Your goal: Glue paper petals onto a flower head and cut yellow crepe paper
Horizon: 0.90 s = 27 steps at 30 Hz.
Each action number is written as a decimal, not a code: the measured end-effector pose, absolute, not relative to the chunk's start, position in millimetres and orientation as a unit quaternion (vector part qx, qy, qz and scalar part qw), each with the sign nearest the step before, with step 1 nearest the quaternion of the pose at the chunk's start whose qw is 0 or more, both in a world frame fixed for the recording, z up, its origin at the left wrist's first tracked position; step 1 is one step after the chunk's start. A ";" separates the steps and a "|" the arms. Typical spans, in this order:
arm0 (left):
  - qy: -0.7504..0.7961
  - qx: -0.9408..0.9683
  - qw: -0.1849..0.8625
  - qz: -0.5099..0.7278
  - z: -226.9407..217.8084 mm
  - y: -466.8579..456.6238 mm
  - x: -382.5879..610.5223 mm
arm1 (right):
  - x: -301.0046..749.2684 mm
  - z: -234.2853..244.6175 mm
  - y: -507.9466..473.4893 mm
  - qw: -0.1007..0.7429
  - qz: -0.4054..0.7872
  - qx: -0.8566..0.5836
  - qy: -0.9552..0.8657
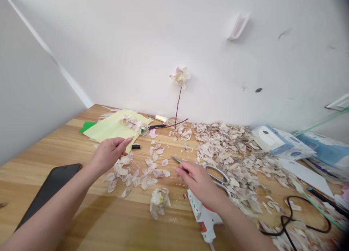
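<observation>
At the far left of the bench [114, 229] a dark phone [51, 187] lies flat, well apart from the work area, probably to keep it out of the debris. Behind it a yellow sheet [111, 129] overlaps a green scrap [86, 126] and carries a small flower on a twig.

The left hand [109, 153] hovers above the bench, fingers extended and loosely apart from the thumb, gripping nothing visible. Just beside and below it, the loose petals [136, 171] lie spread singly between the two hands, a layout that lets each be picked up separately. A finished paper flower [159, 202] rests near the front edge. Further back, a stemmed flower [180, 76] leans on the wall for support.

The right hand [197, 180] is palm down, fingers pointing toward the petals, resting over the scissors [219, 176]; whether it grips anything cannot be determined. A glue gun [205, 218] lies on its side just beside the wrist, within easy reach. To the right, a heap of offcuts [231, 149] spreads toward the tissue packs [283, 143] and a black cable [300, 225].
</observation>
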<state>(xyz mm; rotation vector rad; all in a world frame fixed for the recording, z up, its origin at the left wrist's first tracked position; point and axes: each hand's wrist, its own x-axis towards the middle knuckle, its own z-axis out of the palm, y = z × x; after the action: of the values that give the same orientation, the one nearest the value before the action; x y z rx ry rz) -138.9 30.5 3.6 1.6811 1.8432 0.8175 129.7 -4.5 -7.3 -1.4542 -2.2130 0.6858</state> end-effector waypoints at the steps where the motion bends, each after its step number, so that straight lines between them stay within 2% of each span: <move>1: 0.678 0.639 0.244 0.269 3.8 30.5 -142.5 | 121.4 -8.2 0.6 0.196 0.246 -0.511 -0.800; 6: 0.639 0.713 0.258 0.130 6.4 25.8 -168.2 | 96.6 -20.8 19.9 0.161 0.253 -0.440 -0.847; 10: 0.667 0.695 0.251 0.095 14.9 23.9 -186.2 | 91.5 -31.7 27.1 0.134 0.247 -0.399 -0.873; 16: 0.668 0.693 0.202 0.181 21.5 26.8 -186.4 | 88.3 -41.8 31.4 0.124 0.251 -0.391 -0.877; 21: 0.653 0.691 0.202 0.237 12.9 26.1 -164.1 | 92.1 -47.6 32.8 0.152 0.269 -0.426 -0.850; 24: 0.615 0.678 0.267 0.302 3.1 24.2 -139.6 | 96.6 -47.1 33.4 0.190 0.292 -0.458 -0.818; 27: 0.553 0.631 0.399 0.369 -7.6 20.7 -112.3 | 99.5 -43.6 33.1 0.252 0.325 -0.492 -0.767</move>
<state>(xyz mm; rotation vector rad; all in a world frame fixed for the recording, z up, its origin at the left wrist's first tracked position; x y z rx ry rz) -112.3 20.7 -7.6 1.5970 1.3989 0.9348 99.5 33.1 -43.6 -1.3380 -2.0870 0.8852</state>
